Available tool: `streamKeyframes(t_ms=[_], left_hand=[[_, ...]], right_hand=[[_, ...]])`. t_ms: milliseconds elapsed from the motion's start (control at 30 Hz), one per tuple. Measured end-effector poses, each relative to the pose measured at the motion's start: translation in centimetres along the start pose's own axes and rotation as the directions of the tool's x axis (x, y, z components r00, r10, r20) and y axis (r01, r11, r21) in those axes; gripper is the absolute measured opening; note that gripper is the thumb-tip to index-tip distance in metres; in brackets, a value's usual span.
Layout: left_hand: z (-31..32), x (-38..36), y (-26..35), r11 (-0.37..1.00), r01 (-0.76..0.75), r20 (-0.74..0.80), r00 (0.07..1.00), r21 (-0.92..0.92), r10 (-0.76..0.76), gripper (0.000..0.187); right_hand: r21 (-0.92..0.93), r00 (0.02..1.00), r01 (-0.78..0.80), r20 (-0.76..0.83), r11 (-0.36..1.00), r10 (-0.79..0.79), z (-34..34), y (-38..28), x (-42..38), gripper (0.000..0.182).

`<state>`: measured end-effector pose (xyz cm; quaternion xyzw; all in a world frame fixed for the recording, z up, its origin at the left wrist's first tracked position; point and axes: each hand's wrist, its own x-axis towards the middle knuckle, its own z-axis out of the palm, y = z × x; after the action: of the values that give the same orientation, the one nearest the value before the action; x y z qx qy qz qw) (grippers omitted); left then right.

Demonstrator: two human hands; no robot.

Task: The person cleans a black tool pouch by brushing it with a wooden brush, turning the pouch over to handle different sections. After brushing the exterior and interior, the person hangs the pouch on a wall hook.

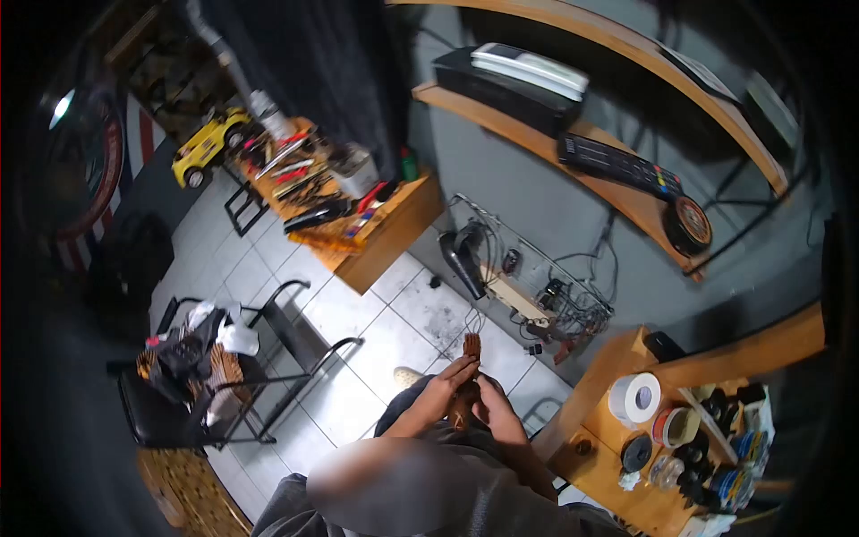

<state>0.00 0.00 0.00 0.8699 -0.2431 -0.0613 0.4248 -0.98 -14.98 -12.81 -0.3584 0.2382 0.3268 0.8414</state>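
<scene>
My left hand (444,391) and my right hand (491,403) are close together in front of my body. The left fingers lie closed across a brown, brush-like object (472,344), whose ribbed end sticks out beyond them. Orange-brown strands show lower down, between the two palms. My right hand presses in from the other side with its thumb up against the brown object; its other fingers are mostly hidden. I cannot tell the exact kind of the brown object.
A black armchair (291,336) piled with clothes and bags stands left. Ahead, a wooden counter (380,246) carries tools and a yellow toy car (210,148). A wire rack (573,327) holds a hair dryer (461,264) and cables. At right, a wooden stand (595,394) bears a white roll (634,397) and jars.
</scene>
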Motion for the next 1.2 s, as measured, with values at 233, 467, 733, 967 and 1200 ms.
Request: streamKeyframes(t_ms=[233, 467, 733, 967, 1200], left_hand=[[-3.5, -5.3, 0.2, 0.983, 0.139, -0.020, 0.990, -0.123, -0.143, 0.052], [-8.0, -13.9, -2.6, 0.990, 0.125, -0.301, 0.943, -0.072, -0.141, 0.043], [-15.3, -29.5, -5.2, 0.946, 0.241, -0.639, 0.697, -0.218, -0.326, 0.037], [-17.5, -43.4, -7.0, 0.863, 0.422, -0.765, 0.446, -0.279, -0.465, 0.034], [-16.7, -53.3, -6.9, 0.733, 0.509, -0.814, 0.102, -0.452, -0.572, 0.034]], right_hand=[[-0.117, 0.999, 0.001, -0.040, 0.993, -0.006, 7.8, -0.5, -2.6, 0.025], [-0.395, 0.980, 0.032, 0.194, 0.918, 0.049, 15.1, 2.6, -1.8, 0.024], [-0.764, 0.940, 0.128, 0.297, 0.632, 0.168, 29.7, 12.9, -3.1, 0.031], [-0.861, 0.846, 0.419, 0.486, 0.288, 0.221, 37.5, 23.6, -4.3, 0.041], [-0.724, 0.649, 0.687, 0.649, 0.060, 0.396, 40.6, 32.4, -4.1, 0.041]])
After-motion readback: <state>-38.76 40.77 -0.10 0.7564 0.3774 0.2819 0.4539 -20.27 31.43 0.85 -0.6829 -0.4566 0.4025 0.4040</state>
